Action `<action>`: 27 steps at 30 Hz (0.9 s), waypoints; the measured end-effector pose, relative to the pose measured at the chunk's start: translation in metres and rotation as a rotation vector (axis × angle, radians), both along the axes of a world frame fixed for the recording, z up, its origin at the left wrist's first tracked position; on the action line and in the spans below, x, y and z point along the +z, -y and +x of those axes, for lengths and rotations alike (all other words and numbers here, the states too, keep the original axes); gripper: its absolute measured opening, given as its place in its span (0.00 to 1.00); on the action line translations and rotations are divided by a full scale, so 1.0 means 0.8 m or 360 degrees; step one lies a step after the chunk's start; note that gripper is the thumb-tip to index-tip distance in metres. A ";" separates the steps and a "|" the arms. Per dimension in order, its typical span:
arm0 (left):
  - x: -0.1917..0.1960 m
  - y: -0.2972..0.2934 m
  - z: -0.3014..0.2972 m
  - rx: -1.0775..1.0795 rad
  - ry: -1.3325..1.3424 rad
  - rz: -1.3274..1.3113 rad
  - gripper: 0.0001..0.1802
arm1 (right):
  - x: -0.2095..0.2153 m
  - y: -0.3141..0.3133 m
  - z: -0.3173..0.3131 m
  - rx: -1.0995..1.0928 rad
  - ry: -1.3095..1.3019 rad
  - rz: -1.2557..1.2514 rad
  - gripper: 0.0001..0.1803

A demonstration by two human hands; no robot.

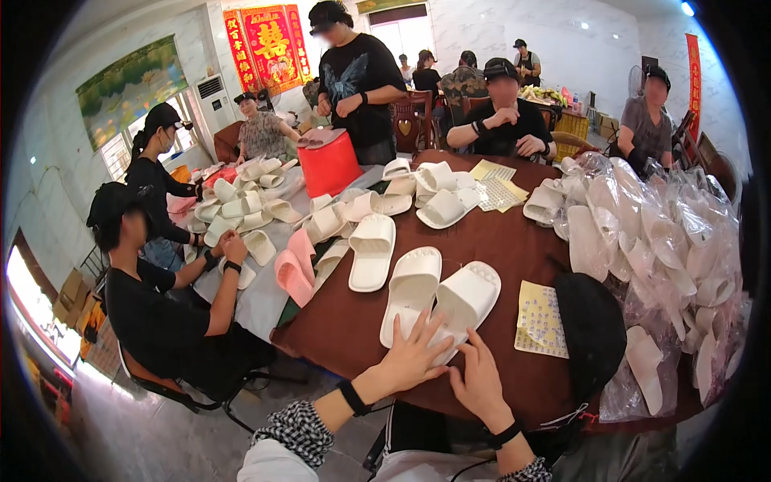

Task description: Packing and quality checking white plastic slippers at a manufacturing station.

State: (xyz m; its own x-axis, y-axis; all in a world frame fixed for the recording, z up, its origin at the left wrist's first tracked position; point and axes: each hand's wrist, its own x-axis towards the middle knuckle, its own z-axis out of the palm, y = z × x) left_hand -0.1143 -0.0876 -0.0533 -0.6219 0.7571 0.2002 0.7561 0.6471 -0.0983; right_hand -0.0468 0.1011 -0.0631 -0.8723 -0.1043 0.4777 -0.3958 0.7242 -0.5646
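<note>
A pair of white slippers lies side by side on the brown-covered table in front of me, toes pointing away. My left hand [415, 349] is spread over the heel ends of the left slipper [412, 281] and the right slipper [468, 293], fingers apart. At the heel edge of the right slipper is my right hand [479, 377], its fingers stretched out and touching or very near the sole. Neither hand grips anything that I can see. Another white slipper [372, 253] sits just beyond, to the left. A yellowish sheet of small stickers [540, 320] lies to the right.
Clear-bagged slippers [642, 233] are heaped at the right, beside a black cloth item [590, 333]. Pink slippers [295, 269] and a white slipper pile [241, 201] cover the left table. A red bag [331, 165] stands farther back. Several people sit or stand around.
</note>
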 end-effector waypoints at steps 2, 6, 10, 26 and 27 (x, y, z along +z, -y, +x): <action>0.000 -0.002 -0.004 0.0053 0.0111 0.0186 0.40 | 0.001 -0.001 0.001 -0.0029 -0.0079 -0.0050 0.26; 0.004 0.004 -0.014 -0.0023 0.0069 0.0186 0.42 | 0.001 0.000 0.001 -0.0086 0.0010 -0.0224 0.27; 0.010 0.025 -0.034 -0.0103 0.0043 0.0070 0.42 | 0.000 0.001 0.002 -0.0104 -0.0084 -0.0028 0.26; -0.009 0.162 -0.187 0.0434 0.0074 -0.0018 0.35 | 0.000 0.000 0.000 -0.0116 0.0027 0.0016 0.25; -0.010 0.168 -0.198 0.0546 0.0042 -0.0004 0.34 | 0.000 0.000 0.000 -0.0120 0.0021 0.0011 0.26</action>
State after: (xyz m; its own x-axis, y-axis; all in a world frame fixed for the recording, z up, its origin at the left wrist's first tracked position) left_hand -0.2723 -0.2220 -0.0614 -0.8454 0.5034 0.1788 0.4968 0.8639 -0.0834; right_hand -0.0466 0.1014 -0.0630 -0.8839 -0.0415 0.4659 -0.3328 0.7556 -0.5642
